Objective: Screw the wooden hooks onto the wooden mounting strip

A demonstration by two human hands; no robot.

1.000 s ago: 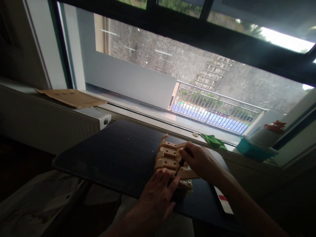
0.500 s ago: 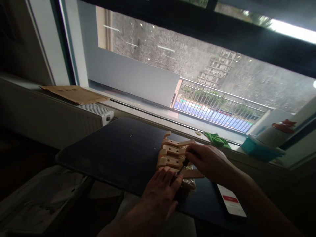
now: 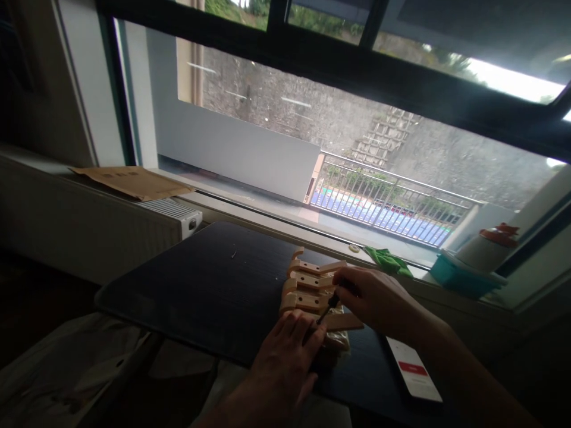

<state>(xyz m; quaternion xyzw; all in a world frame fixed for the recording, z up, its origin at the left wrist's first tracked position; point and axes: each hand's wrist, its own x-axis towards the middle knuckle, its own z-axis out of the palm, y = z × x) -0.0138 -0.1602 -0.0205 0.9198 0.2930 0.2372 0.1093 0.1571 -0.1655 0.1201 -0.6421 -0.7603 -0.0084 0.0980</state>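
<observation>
My right hand is closed round the dark handle of a screwdriver, which slants down to the left. The screwdriver's tip meets the nearest pale wooden hook beside my left fingers; the exact contact is hidden. With its fingers curled over that hook's left part, my left hand grips it. Beyond it, several curved wooden hooks lie in a row, each with dark holes in its middle. Under the near hook, clear plastic wrapping shows at the edge.
The dark tabletop bears a small screw left of the hooks. A lit phone lies right of my hands. On the windowsill are a green cloth, a teal container and a brown envelope.
The camera view has tilted up slightly, so the table appears lower. Both hands keep nearly the same place on the hook and screwdriver.
</observation>
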